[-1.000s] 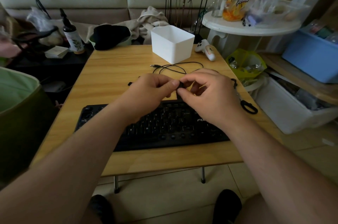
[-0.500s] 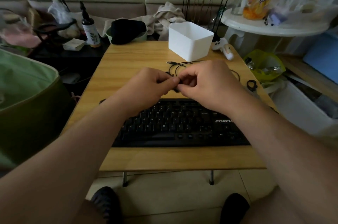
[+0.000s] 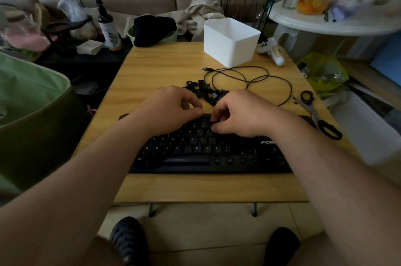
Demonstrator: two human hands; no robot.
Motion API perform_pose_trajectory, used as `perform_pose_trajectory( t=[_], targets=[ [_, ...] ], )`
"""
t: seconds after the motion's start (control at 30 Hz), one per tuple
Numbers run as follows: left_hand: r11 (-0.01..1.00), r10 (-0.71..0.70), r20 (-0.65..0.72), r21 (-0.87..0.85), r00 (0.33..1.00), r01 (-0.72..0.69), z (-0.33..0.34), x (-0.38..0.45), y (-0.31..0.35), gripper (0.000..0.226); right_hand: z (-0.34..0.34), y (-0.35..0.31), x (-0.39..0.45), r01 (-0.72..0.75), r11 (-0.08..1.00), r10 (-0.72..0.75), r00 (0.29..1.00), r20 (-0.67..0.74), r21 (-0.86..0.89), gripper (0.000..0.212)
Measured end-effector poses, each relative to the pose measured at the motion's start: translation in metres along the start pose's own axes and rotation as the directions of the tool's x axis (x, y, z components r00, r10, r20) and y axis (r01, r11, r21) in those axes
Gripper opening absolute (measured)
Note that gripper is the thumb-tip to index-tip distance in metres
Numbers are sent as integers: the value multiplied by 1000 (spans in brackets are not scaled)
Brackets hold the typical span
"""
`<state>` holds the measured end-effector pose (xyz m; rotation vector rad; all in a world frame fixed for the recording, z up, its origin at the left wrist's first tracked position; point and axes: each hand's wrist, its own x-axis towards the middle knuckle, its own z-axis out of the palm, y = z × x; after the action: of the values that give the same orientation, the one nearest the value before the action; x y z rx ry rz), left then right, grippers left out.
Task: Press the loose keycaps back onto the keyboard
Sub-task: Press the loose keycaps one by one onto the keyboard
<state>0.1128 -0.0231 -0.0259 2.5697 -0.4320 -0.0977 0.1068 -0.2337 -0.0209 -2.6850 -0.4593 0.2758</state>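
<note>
A black keyboard (image 3: 195, 154) lies across the near half of the wooden table (image 3: 165, 70). Several loose black keycaps (image 3: 204, 91) sit in a heap just behind it. Both hands are low over the keyboard's upper rows, close together. My right hand (image 3: 240, 114) curls its thumb and fingertips down onto the number row and pinches a small black keycap there. My left hand (image 3: 171, 109) rests beside it with its fingers curled and its thumb against the index finger. I see nothing in the left hand. The keyboard's upper middle is hidden under the hands.
The keyboard's black cable (image 3: 249, 79) loops behind the keycaps. A white box (image 3: 230, 44) stands at the back, a white controller (image 3: 272, 51) to its right. Scissors (image 3: 316, 118) lie by the right edge. A green bag (image 3: 32, 114) stands left of the table.
Both hands have dropped from above the table down onto the keyboard's upper rows. The heap of loose keycaps behind them is now uncovered. The camera has shifted to the left.
</note>
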Motion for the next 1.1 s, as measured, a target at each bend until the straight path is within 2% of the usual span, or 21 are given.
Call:
perform_pose_trajectory(
  t=[0.2,0.43,0.67,0.9,1.1],
  targets=[
    [999,33,44,-10,998,-33,7,1,7,11,-3,0,8,-46,998,45,999,24,40,10],
    [998,53,86,24,995,-55,13,3,11,10,-8,-7,7,-18,999,19,999,31,-45,4],
    [1000,25,62,-11,998,-24,15,5,10,6,-4,-11,5,-63,998,63,998,-2,-22,16],
    [999,-20,55,-30,998,22,16,6,11,7,3,-18,9,-178,982,180,983,-37,58,14],
    [997,-77,36,-29,996,78,23,6,13,12,4,-24,13,-223,974,224,974,-33,39,17]
  ],
)
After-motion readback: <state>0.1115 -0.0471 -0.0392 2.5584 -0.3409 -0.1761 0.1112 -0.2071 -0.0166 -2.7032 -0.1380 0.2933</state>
